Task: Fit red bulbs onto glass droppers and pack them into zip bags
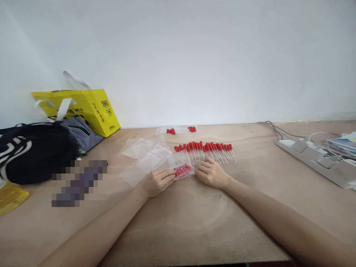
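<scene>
Reaches forward and inward with both bare arms, the left forearm (pixel 116 217) and right forearm (pixel 267 207) slanting toward each other. Curls the fingers of the left hand (pixel 158 182) rightward in a pinch, back upward. Bends the fingers of the right hand (pixel 211 174) leftward, tips near the left's but apart.

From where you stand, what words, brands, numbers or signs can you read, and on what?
Nothing is legible enough to quote.
Yellow bag: dark characters and a square code, too small and blurred.
Papers beside the power strip: any print is too small.
Clear bags: no readable text.
</scene>
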A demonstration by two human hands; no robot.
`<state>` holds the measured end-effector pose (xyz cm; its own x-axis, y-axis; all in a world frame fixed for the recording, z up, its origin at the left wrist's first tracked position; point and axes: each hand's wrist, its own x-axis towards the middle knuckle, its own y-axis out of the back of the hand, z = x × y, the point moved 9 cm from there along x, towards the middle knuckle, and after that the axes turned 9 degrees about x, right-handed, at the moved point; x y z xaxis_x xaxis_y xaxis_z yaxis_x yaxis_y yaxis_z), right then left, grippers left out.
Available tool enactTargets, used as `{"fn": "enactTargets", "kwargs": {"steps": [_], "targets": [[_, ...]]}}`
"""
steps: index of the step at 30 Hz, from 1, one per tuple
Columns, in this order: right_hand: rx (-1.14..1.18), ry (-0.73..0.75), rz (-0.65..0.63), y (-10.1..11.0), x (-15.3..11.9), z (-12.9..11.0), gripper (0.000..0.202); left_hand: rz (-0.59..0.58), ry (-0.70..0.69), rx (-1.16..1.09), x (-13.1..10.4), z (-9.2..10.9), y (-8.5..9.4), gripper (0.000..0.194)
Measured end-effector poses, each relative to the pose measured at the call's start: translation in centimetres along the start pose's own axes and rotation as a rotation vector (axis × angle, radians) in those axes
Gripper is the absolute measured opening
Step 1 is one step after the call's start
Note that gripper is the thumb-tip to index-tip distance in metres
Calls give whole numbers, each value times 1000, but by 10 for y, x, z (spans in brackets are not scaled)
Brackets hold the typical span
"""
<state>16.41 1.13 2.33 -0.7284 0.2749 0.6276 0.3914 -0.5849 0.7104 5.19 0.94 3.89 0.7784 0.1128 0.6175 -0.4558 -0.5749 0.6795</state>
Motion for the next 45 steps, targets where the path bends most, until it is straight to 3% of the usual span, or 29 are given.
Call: {"fn": "enactTargets", "kwargs": {"steps": [8,16,20,28,45], "targets": [[12,36,39,7,2,-7,29,53,-11,15,-2,-1,3,15],[1,-52,83,9,8,-6,29,9,165,-73,13,-4,-5,12],[31,-54,65,6,12,-10,28,72,99,-89,27,12,-11,14],[56,-40,67,7,14,-13,26,83,-60,72,38,28,-13,15],[81,-118,94,12,5,-2,21,118,-95,157,9,7,1,13]]}}
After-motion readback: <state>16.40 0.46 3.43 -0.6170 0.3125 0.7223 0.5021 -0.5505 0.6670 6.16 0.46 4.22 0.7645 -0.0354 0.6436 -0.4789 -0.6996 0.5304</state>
